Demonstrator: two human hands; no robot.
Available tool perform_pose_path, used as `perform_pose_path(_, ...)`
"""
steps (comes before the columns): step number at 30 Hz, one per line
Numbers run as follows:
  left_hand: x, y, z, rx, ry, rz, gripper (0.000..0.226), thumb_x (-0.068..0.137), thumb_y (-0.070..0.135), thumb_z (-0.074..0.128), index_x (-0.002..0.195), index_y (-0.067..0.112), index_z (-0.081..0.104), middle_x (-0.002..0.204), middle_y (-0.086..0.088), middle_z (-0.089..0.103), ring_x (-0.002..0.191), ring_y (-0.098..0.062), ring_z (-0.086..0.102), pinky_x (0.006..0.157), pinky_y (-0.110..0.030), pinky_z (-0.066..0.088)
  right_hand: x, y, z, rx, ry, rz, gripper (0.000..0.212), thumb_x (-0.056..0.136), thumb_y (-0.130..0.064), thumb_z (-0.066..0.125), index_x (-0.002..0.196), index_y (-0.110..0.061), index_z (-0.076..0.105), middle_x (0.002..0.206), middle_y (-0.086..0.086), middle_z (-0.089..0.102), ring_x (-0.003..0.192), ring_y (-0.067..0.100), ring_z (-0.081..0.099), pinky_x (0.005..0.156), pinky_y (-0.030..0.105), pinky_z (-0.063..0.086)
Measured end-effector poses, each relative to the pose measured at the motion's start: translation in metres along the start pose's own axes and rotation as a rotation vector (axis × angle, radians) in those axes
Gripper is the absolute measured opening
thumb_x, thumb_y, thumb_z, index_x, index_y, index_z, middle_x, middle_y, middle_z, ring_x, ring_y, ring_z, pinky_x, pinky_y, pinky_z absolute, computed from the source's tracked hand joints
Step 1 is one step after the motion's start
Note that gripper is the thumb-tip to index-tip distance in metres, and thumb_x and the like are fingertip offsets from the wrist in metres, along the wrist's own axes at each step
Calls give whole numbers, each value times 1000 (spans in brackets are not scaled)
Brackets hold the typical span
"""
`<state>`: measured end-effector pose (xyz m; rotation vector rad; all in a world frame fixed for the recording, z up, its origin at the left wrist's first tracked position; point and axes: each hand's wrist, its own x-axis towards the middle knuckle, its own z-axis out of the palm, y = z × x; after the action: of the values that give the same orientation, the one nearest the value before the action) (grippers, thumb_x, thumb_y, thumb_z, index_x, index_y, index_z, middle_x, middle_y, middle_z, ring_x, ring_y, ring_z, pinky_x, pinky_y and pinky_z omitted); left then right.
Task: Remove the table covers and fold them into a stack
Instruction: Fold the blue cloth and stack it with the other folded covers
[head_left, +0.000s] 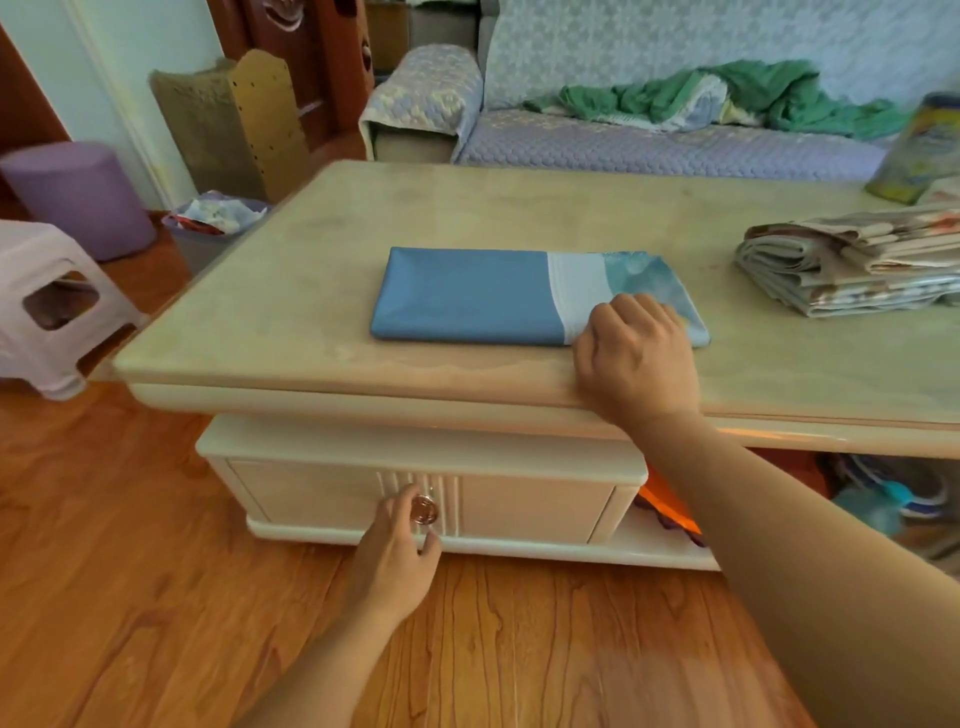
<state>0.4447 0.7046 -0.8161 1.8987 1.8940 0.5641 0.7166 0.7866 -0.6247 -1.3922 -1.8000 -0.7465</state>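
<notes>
A blue table cover (467, 296), folded into a flat rectangle with a pale patterned end, lies near the front edge of the cream coffee table (291, 291). My right hand (636, 358) rests on the cover's right front corner, its fingers curled over the cloth. A second folded cover (852, 265), beige with a floral print, lies in a thick bundle at the table's right. Below the tabletop, my left hand (397, 551) reaches to the round metal knob (423, 509) of the drawer front (530, 506), with its fingers around the knob.
A sofa (649, 140) with a green blanket (727, 93) stands behind the table. A can (919, 150) sits at the table's far right. Left of the table are a white plastic stool (47, 306), a purple stool (78, 197) and a full waste bin (213, 228). The floor is wood.
</notes>
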Motion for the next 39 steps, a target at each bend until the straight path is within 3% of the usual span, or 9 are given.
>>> perform_pose_path(5, -2, 7, -16, 40, -71, 36, 62, 101, 41, 54, 156, 32, 26, 161, 7, 30, 117, -9, 59, 75, -13, 42, 1, -2, -3, -13, -55, 24, 24, 85, -10, 53, 63, -11, 42, 63, 11, 46, 63, 32, 43, 60, 41, 30)
perform_pose_path(10, -53, 11, -45, 184, -200, 51, 55, 102, 33, 50, 151, 34, 25, 141, 5, 48, 79, -9, 65, 63, -23, 58, -12, -22, -8, -45, -73, 207, 17, 86, -8, 50, 69, -8, 48, 74, 14, 52, 71, 35, 49, 61, 40, 29)
perform_pose_path(12, -72, 16, -59, 366, -270, 128, 46, 103, 31, 45, 148, 29, 36, 129, 1, 59, 87, -12, 65, 73, -30, 58, -27, -36, -11, -29, -114, 256, 13, 90, -11, 51, 84, -5, 60, 98, 15, 60, 89, 37, 53, 70, 44, 41)
perform_pose_path(15, -80, 28, -92, 469, -51, 312, 20, 101, 37, 50, 108, 27, 65, 102, 7, 69, 88, -15, 63, 73, -31, 52, -52, -53, -21, 74, -201, 183, 20, 99, -21, 50, 111, -11, 63, 128, 11, 56, 114, 35, 49, 94, 46, 41)
perform_pose_path(17, -77, 24, -106, 406, -1, 419, 23, 96, 43, 61, 111, 29, 69, 108, 13, 67, 98, -11, 62, 79, -29, 51, -65, -53, -27, 84, -240, 94, 29, 100, -27, 52, 124, -12, 59, 132, 9, 54, 118, 34, 49, 100, 45, 37)
perform_pose_path(21, -77, 5, -118, 269, -514, 189, 29, 99, 55, 48, 97, 34, 68, 100, 18, 69, 90, -5, 62, 79, -29, 51, -70, -44, -31, -10, -391, -4, 55, 95, -39, 56, 141, -11, 47, 143, 10, 45, 129, 33, 40, 107, 47, 31)
perform_pose_path(29, -92, -12, -117, 221, -684, 106, 51, 98, 58, 48, 64, 22, 46, 63, 4, 44, 57, -14, 38, 59, -31, 32, -72, -47, -34, -31, -400, -7, 64, 89, -35, 60, 146, -10, 43, 146, 12, 43, 132, 35, 39, 111, 48, 30)
perform_pose_path(34, -93, -15, -122, 213, -829, 32, 47, 92, 67, 50, 67, 28, 57, 66, 11, 51, 60, -12, 45, 62, -32, 37, -72, -52, -35, -36, -385, 16, 63, 89, -32, 60, 146, -10, 44, 146, 12, 44, 132, 34, 40, 114, 47, 28)
perform_pose_path(39, -71, 35, -158, 72, -819, 84, 29, 102, 49, 52, 119, 32, 68, 105, 17, 71, 92, -2, 69, 88, -31, 57, -73, -53, -36, -43, -443, 24, 71, 86, -36, 60, 148, -10, 40, 148, 11, 41, 136, 33, 36, 117, 47, 24)
